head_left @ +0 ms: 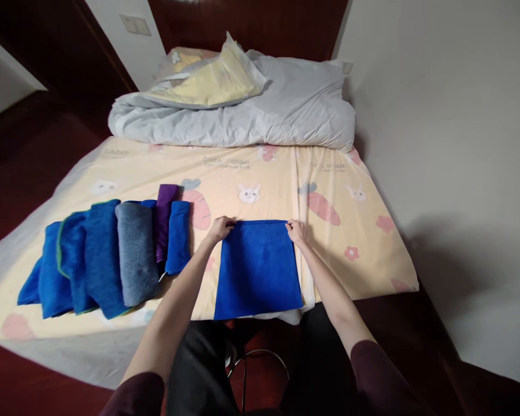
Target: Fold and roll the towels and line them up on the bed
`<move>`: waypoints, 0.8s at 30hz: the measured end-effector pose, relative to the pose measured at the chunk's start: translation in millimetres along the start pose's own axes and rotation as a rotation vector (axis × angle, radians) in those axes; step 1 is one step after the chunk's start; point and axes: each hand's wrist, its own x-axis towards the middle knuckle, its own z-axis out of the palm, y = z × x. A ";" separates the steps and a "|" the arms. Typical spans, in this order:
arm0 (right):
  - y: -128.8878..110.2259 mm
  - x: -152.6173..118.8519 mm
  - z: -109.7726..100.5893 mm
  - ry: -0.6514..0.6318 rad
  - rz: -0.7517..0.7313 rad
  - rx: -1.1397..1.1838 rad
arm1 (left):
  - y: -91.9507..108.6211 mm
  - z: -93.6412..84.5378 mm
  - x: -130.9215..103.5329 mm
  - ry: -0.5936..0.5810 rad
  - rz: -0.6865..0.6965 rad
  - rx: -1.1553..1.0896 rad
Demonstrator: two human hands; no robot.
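A blue towel point(260, 268) lies flat on the bed in front of me, its near edge close to the mattress edge. My left hand point(222, 228) is closed on its far left corner. At the far right corner, my right hand point(296, 232) pinches the cloth between thumb and fingers. The far edge runs straight between both hands. To the left lies a row of folded or rolled towels: a small blue one point(178, 237), a purple one point(166, 222), a fluffy grey one point(136, 254) and several more blue ones point(104, 254).
The bed sheet point(251, 167) is yellow with carrots and rabbits. A rolled white quilt point(177, 127) and a yellow pillow point(221, 78) lie at the far end. A wall point(450, 173) stands to the right. Below the near edge shows a stool's metal ring point(260, 351).
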 end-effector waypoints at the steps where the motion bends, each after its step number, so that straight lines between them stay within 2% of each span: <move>1: -0.6 0.1 -1.1 -0.005 0.004 -0.022 | -1.7 -1.3 1.5 -0.011 0.009 0.032; 7: 0.0 5.4 -5.7 -0.013 0.075 -0.020 | -2.4 -2.2 14.1 0.008 0.018 0.098; 10: 2.1 11.2 -4.0 0.016 0.093 -0.007 | 1.1 0.8 18.8 0.052 0.014 0.133; 13: 4.7 16.4 -0.1 0.025 0.088 -0.008 | 3.5 2.6 20.2 0.046 0.002 0.157; 20: 11.4 27.8 4.6 -0.015 -0.004 0.011 | 2.6 -9.4 28.1 -0.128 0.002 0.207; 24: 10.6 33.9 2.2 -0.055 0.002 0.053 | 0.1 -20.4 36.5 -0.163 -0.035 0.218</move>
